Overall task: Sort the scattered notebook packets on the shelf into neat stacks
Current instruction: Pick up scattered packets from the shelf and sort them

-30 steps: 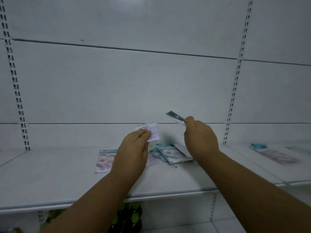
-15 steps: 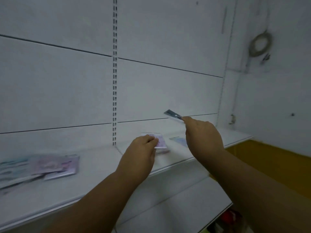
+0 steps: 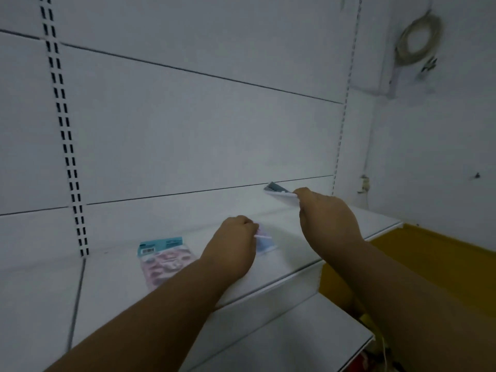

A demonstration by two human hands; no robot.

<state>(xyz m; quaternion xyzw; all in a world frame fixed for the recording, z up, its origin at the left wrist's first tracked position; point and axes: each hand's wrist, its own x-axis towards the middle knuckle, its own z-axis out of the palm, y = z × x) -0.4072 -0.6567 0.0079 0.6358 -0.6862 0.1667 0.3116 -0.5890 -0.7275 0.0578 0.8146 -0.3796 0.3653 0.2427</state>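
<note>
Left hand (image 3: 233, 251) pinches small pink-white packet (image 3: 264, 241) low over white shelf (image 3: 268, 280); right hand (image 3: 326, 214) grips grey-white packet (image 3: 280, 193) aloft. Mid-carry; next, probably stack on pink teal-topped packet (image 3: 163, 257), edges aligned.

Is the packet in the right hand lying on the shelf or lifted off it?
Lifted. The right hand pinches the packet by one end, and it juts out in front of the back panel, above the shelf.

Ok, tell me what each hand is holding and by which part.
The left hand grips a notebook packet by its near end, low over the shelf. The right hand pinches a grey-topped packet by its near edge, raised above the shelf.
</note>
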